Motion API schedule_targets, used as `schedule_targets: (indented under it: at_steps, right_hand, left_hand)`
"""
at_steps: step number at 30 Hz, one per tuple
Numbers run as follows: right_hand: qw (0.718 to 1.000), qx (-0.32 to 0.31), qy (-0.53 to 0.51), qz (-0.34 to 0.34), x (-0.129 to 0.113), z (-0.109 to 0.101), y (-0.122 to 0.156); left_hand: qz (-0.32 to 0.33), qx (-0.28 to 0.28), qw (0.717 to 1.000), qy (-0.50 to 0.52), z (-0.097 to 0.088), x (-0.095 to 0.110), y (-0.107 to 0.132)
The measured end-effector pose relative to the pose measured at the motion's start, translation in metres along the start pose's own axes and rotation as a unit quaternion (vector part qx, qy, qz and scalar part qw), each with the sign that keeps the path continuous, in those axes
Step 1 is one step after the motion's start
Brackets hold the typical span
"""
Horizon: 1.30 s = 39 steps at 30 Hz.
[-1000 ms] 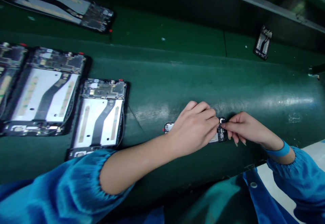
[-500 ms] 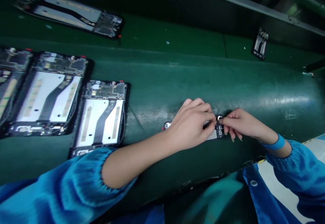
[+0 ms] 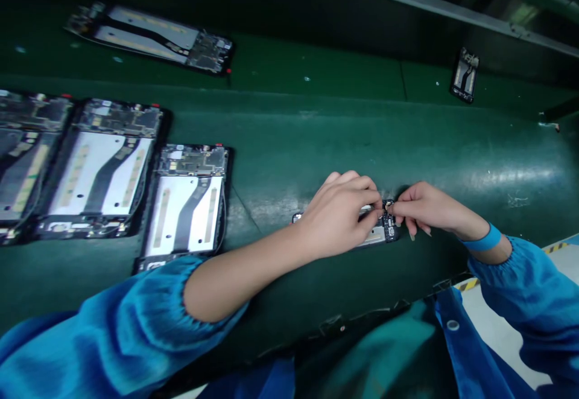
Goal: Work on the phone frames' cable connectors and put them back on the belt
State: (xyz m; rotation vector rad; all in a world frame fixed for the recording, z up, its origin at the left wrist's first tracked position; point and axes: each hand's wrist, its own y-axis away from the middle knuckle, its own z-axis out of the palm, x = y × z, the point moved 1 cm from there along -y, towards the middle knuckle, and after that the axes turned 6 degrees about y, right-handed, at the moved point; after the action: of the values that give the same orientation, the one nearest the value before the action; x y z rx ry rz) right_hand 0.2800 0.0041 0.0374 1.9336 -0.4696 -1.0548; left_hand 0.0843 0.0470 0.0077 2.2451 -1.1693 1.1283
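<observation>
An opened phone (image 3: 375, 236) lies on the green bench mat, largely covered by my left hand (image 3: 341, 215). That hand is closed: its fingers curl over the phone, thumb and forefinger coming together near the phone's right end. What they pinch is too small to tell. At the same end, my right hand (image 3: 423, 209) brings its thumb and forefinger together at the circuit parts, the other fingers curled below. Anything between those fingertips is hidden. The fingertips of both hands almost meet.
Several opened phones lie to the left, the nearest phone (image 3: 187, 206) beside my left forearm. Another phone (image 3: 149, 37) rests at the back left, and a small-looking phone (image 3: 465, 76) at the back right. A dark ledge with a metal rail (image 3: 398, 3) runs along the back.
The view has shifted slightly, so the phones at left appear further right. Both hands stay at the phone's right end, with only slight finger movement.
</observation>
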Motion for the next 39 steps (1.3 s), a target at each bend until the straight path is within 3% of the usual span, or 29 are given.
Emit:
schedule_targets:
  at_steps: [6, 13, 17, 21, 24, 29, 33, 39]
  right_hand:
    - [1.0, -0.009, 0.008, 0.001, -0.002, 0.0, -0.002]
    - [1.0, -0.013, 0.014, 0.004, -0.004, -0.002, 0.0]
    - [0.998, 0.033, 0.061, -0.003, 0.0, 0.003, -0.002]
    - [0.983, 0.109, 0.112, -0.091, 0.008, 0.004, 0.008]
    - [0.969, 0.124, 0.049, -0.206, 0.012, 0.003, 0.029]
    - [0.88, 0.27, 0.028, -0.39, 0.02, 0.019, 0.057]
    - [0.843, 0.302, 0.053, -0.443, 0.026, 0.035, 0.053]
    - [0.838, 0.279, 0.058, -0.466, 0.032, 0.035, 0.051]
  left_hand:
    - [-0.017, -0.016, 1.0, -0.02, 0.0, 0.001, -0.004]
    - [-0.001, 0.007, 0.999, -0.052, 0.004, 0.004, -0.006]
    - [0.016, 0.03, 0.996, -0.081, 0.01, 0.004, -0.008]
    - [0.012, 0.068, 0.991, -0.115, 0.013, 0.006, -0.008]
    - [0.039, 0.091, 0.983, -0.153, 0.006, 0.009, 0.003]
    - [0.13, 0.046, 0.97, -0.2, -0.004, 0.005, 0.036]
    - [0.147, 0.018, 0.967, -0.21, -0.001, -0.001, 0.045]
    - [0.142, 0.004, 0.969, -0.205, 0.001, -0.002, 0.04]
